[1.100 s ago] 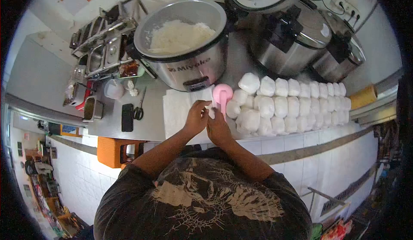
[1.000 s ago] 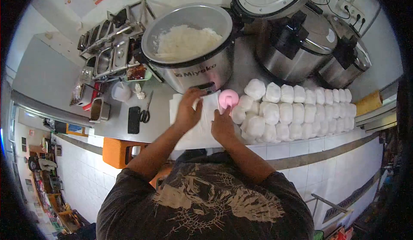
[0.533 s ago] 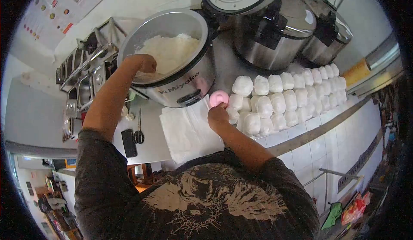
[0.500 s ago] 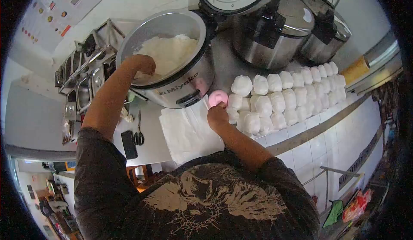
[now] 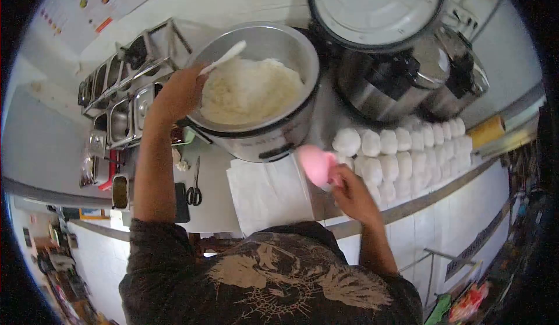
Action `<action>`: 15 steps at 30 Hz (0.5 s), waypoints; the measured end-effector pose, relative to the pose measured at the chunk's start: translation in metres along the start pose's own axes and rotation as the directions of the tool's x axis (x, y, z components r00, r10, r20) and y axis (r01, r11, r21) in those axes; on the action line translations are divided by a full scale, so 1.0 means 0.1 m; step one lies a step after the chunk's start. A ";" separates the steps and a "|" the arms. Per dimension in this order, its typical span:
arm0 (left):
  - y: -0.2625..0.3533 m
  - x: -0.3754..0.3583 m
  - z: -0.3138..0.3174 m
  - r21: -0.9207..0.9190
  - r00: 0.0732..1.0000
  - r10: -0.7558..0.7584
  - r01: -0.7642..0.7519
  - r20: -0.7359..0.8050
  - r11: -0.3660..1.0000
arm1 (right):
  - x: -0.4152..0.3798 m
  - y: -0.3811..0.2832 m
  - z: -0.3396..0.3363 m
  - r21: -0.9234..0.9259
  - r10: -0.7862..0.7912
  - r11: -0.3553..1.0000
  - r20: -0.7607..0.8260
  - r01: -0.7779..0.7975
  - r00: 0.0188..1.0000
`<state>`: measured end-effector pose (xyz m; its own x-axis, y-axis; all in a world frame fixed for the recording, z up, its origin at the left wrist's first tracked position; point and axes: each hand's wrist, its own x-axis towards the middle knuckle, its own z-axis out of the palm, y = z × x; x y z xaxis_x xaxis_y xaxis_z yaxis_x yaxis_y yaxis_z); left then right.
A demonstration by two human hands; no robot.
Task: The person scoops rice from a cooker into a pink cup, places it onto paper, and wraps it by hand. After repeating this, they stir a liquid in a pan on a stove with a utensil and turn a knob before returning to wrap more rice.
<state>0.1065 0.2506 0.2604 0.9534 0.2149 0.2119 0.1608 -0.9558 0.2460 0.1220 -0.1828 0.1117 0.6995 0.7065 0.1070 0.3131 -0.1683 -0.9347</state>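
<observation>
My left hand [image 5: 181,94] grips a white rice paddle [image 5: 224,57] over the left rim of the open rice cooker [image 5: 262,144]. White cooked rice [image 5: 250,92] fills much of the pot. My right hand [image 5: 354,192] is closed on a small pink cup [image 5: 317,165], tilted and slightly blurred, by what looks like a short handle. The cup is just in front of the cooker, above the right edge of a stack of white paper sheets [image 5: 271,194]. To its right stand several rows of white wrapped bundles [image 5: 381,170].
Scissors [image 5: 195,188] and a dark phone [image 5: 181,202] lie left of the paper. Metal food pans [image 5: 120,121] stand in a rack at the left. Two large steel cookers [image 5: 378,86] are behind the bundles, partly covered by a raised lid [image 5: 375,7]. A yellow roll [image 5: 487,131] lies at the right.
My left hand has risen from inside the pot, bringing the paddle into view. My right hand has lifted and tilted the pink cup, moving it right. The view has shifted.
</observation>
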 end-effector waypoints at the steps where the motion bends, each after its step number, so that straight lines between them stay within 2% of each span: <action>1: -0.03 -0.23 -0.03 -0.096 0.988 0.025 -0.040 -0.150 0.995 | -0.06 -0.18 -0.18 0.024 -0.009 1.000 0.092 0.007 0.996; 2: -0.09 -0.43 0.01 -0.168 0.979 -0.082 0.051 -0.187 0.985 | -0.06 -0.39 -0.33 0.049 -0.016 0.999 0.180 0.007 0.984; 4: -0.20 -0.77 0.19 -0.327 0.928 -0.293 0.209 -0.232 0.922 | 0.12 -0.79 -0.46 0.232 -0.002 0.970 0.301 -0.071 0.954; 5: -0.22 -0.89 0.29 -0.370 0.899 -0.327 0.209 -0.292 0.905 | 0.33 -1.00 -0.34 0.318 -0.078 0.948 0.212 0.007 0.974; 6: -0.21 -0.98 0.40 -0.413 0.867 -0.360 0.204 -0.345 0.888 | 0.60 -1.26 -0.31 0.305 -0.020 0.951 0.212 -0.047 0.977; 7: -0.20 -1.07 0.51 -0.455 0.831 -0.392 0.193 -0.395 0.869 | 0.97 -1.42 -0.33 -0.011 -0.089 0.995 0.268 0.095 0.959; 8: -0.18 -1.15 0.61 -0.512 0.803 -0.455 0.225 -0.385 0.829 | 1.36 -1.43 -0.23 -0.079 -0.153 0.981 0.240 0.176 0.959; 9: -0.16 -1.23 0.70 -0.565 0.773 -0.515 0.253 -0.370 0.786 | 1.74 -1.50 -0.12 -0.351 -0.243 0.884 0.222 0.310 0.944; 10: -0.14 -1.29 0.79 -0.616 0.741 -0.572 0.277 -0.351 0.737 | 2.14 -1.48 0.01 -0.496 -0.284 0.791 0.224 0.360 0.932; 11: -0.10 -1.35 0.90 -0.687 0.739 -0.582 0.229 -0.338 0.690 | 2.52 -1.44 0.12 -0.733 -0.200 0.605 0.240 0.312 0.950; 13: 0.01 -1.43 1.12 -0.810 0.736 -0.603 0.128 -0.309 0.572 | 3.31 -1.22 0.37 -0.947 0.062 0.183 0.278 0.263 0.959; 15: 0.10 -1.46 1.28 -0.811 0.754 -0.560 0.063 -0.343 0.582 | 3.88 -0.76 0.62 -0.978 0.060 0.134 0.168 0.159 0.984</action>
<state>0.0019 0.1843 0.1105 0.5415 0.7660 0.3466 -0.0530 -0.3803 0.9233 0.3297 0.1469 0.2030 0.5989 0.8008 -0.0075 0.7816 -0.5824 0.2235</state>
